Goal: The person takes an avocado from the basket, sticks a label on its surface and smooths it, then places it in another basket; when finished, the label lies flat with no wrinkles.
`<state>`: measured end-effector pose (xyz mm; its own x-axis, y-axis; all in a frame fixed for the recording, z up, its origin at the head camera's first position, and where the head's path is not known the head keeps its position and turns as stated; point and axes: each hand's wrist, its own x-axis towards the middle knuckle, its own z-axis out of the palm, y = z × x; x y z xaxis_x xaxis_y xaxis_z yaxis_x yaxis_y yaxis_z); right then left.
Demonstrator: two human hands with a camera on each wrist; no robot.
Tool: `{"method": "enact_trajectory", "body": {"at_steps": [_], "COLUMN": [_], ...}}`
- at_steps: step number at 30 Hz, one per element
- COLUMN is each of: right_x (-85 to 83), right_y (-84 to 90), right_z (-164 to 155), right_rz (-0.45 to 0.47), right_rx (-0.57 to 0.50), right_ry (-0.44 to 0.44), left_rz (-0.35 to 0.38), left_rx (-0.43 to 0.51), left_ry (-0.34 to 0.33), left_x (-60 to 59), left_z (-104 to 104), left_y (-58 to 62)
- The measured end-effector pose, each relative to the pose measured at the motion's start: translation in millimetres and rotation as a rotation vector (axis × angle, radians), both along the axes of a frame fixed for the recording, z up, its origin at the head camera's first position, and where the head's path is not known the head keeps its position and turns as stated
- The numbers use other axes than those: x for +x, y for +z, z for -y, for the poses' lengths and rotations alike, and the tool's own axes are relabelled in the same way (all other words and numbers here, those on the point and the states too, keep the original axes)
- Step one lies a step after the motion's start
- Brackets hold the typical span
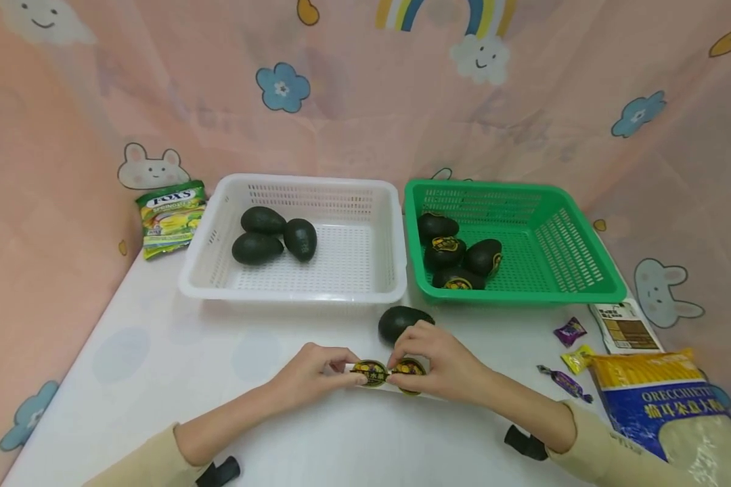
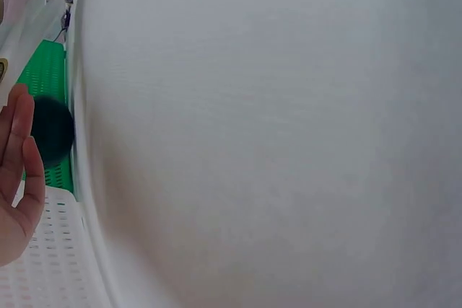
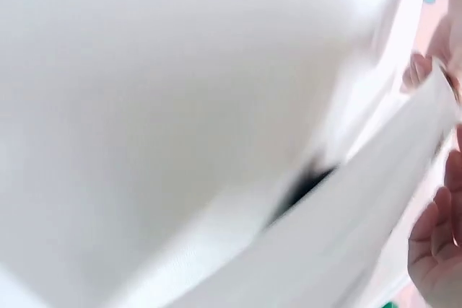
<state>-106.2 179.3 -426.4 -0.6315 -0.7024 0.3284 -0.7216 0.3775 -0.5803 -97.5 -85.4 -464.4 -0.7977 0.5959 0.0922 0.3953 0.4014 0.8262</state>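
Above the white table my left hand (image 1: pixel 313 370) pinches the left end of a white strip of stickers (image 1: pixel 370 373) between thumb and fingers. My right hand (image 1: pixel 441 365) pinches the same strip at a second oval black-and-yellow sticker (image 1: pixel 409 376); I cannot tell whether this one is lifted from its backing. Just behind the right fingers lies a dark green avocado (image 1: pixel 398 325), partly covered by that hand. In the right wrist view the backing paper (image 3: pixel 346 221) runs long and pale beside the right-hand fingers (image 3: pixel 433 229).
A white basket (image 1: pixel 292 296) with three plain avocados stands at the back left. Beside it, a green basket (image 1: pixel 524 297) has several avocados with stickers. Wrapped candies (image 1: pixel 569 331) and a pasta bag (image 1: pixel 664 406) lie at right, a candy bag (image 1: pixel 172 220) at far left.
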Motion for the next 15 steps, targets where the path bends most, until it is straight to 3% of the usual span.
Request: {"method": "enact_trajectory", "body": {"at_steps": [5, 15], "right_x": [5.1, 8.8], "right_y": [-6.4, -13.2], "right_z": [2.0, 0.1], "right_rz": [0.018, 0.109], "right_rx": [-0.035, -0.065], "right_ry": [-0.034, -0.062], "left_rz": [0.007, 0.028], "left_rx": [0.005, -0.002], "left_ry": [-0.02, -0.126], "left_x": [0.2, 0.8], "left_z": [-3.3, -5.6], "left_y": [1.0, -3.3]}}
